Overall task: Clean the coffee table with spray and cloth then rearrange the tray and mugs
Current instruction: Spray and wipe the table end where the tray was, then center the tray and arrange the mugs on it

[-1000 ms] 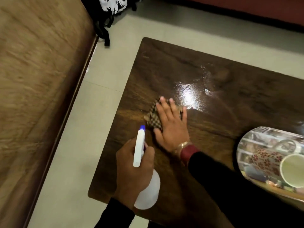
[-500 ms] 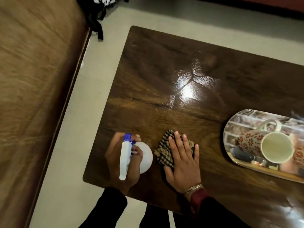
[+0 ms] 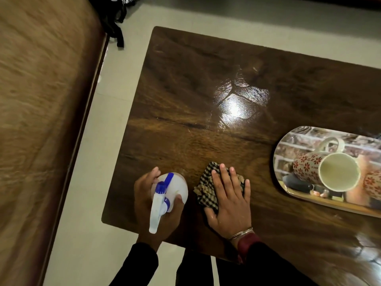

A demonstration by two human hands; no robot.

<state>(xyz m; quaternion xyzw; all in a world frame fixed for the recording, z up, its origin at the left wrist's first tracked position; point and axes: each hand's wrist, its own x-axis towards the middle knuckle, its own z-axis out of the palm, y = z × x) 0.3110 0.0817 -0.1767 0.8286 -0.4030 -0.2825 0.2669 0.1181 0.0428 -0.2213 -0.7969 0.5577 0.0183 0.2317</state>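
My left hand (image 3: 144, 195) grips a white spray bottle (image 3: 177, 186) with a blue and white trigger head, upright near the front left corner of the dark wooden coffee table (image 3: 185, 89). Just to its right, my right hand (image 3: 231, 201) lies flat on a checked cloth (image 3: 206, 193), pressing it onto the tabletop. At the right stands an oval patterned tray (image 3: 288, 141). A cream mug with red flowers (image 3: 321, 170) sits on it, and a second flowered mug (image 3: 373, 182) is cut off by the frame's right edge.
A brown upholstered sofa or bed (image 3: 41, 120) runs along the left, with a strip of pale tiled floor (image 3: 99, 151) between it and the table. A black-and-white bag (image 3: 115, 21) lies on the floor at the far left corner. A bright glare sits mid-table.
My right hand has drawn the cloth from mid-table back to the front edge. The spray bottle has gone from tilted to upright near the front left corner.
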